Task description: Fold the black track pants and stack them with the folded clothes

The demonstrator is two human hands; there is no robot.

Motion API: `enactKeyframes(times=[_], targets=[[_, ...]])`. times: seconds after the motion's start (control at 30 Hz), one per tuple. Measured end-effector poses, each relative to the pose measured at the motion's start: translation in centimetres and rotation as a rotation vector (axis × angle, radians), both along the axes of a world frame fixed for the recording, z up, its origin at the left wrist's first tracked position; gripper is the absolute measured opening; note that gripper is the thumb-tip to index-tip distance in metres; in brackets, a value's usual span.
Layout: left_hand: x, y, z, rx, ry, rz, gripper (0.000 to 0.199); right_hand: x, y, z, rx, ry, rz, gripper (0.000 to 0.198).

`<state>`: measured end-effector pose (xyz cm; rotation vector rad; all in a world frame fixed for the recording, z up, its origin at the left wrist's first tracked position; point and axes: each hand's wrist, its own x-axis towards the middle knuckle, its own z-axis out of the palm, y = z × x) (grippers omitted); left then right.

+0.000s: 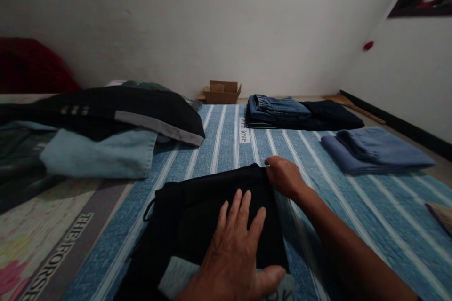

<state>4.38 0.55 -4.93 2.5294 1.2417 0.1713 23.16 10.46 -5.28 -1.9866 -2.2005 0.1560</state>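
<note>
Black garment (201,202) lower centre, seemingly part-folded | left hand (235,249) spread flat on it, right hand (285,178) pinches its corner | folded jeans (278,108), blue garment (384,148) upper right | loose clothes (151,110) at left seem not yet folded

looks like you're in a home, prob a bedroom: a blue & white striped cloth (226,153) spreads wide like bedding thru the ctr, w/ a floral printed cloth (45,225) at lower lt. everyday clothes back that up for you: black garment (197,209) btm ctr, folded jeans (282,107) upper rt of ctr, folded blue garment (381,150) at rt, loose clothes pile (95,108) at lt. you've also got a plain pale wall (158,23) & open cardboard box (222,96) upper ctr.
</note>
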Motion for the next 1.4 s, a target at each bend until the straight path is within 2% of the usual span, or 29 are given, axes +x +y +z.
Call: enactKeyframes(times=[0.07, 0.13, 0.2, 0.27, 0.43, 0.63, 0.7, 0.83, 0.97, 1.17, 1.27, 1.4], targets=[[0.0, 0.1, -0.1, -0.002, 0.004, 0.0, 0.088, -1.3, -1.4, 0.3, 0.103, 0.043, 0.02, 0.026], [0.0, 0.2, -0.3, 0.006, 0.007, 0.006, 0.09, -2.5, -2.5, 0.1, 0.165, 0.14, 0.142, 0.024], [-0.1, 0.3, -0.5, 0.026, -0.001, 0.014, 0.091, -3.5, -3.0, -0.5, 0.156, 0.239, 0.266, 0.024], [-0.1, 0.3, -0.8, 0.046, -0.008, 0.016, 0.091, -4.1, -2.8, -1.3, 0.136, 0.303, 0.31, 0.026], [-0.1, 0.6, -0.5, 0.004, 0.04, 0.008, 0.087, -4.2, -1.8, -2.1, 0.111, 0.298, 0.313, 0.028], [0.1, 0.9, 1.6, -0.106, 0.019, 0.062, 0.08, -4.3, -1.8, -1.1, 0.058, 0.224, 0.332, 0.025], [-0.1, 1.1, 2.5, -0.069, 0.006, 0.083, 0.071, -4.3, -2.1, -0.7, 0.047, 0.217, 0.333, 0.024], [-1.5, 2.1, 3.6, 0.138, 0.063, 0.157, 0.059, -4.7, -3.5, 0.3, 0.068, 0.225, 0.306, 0.028], [-3.9, 3.0, 3.4, 0.214, 0.163, 0.233, 0.067, -5.9, -5.3, 0.8, 0.107, 0.179, 0.29, 0.035], [-5.4, 2.7, 2.3, 0.088, 0.221, 0.256, 0.084, -6.8, -5.8, -0.4, -0.113, 0.136, 0.281, 0.078], [-5.4, 2.5, 2.0, 0.044, 0.211, 0.265, 0.09, -6.6, -5.7, -1.1, -0.137, 0.123, 0.267, 0.082], [-5.3, 2.7, 2.0, -0.005, 0.192, 0.272, 0.092, -6.5, -5.9, -1.5, -0.107, 0.104, 0.262, 0.075]])
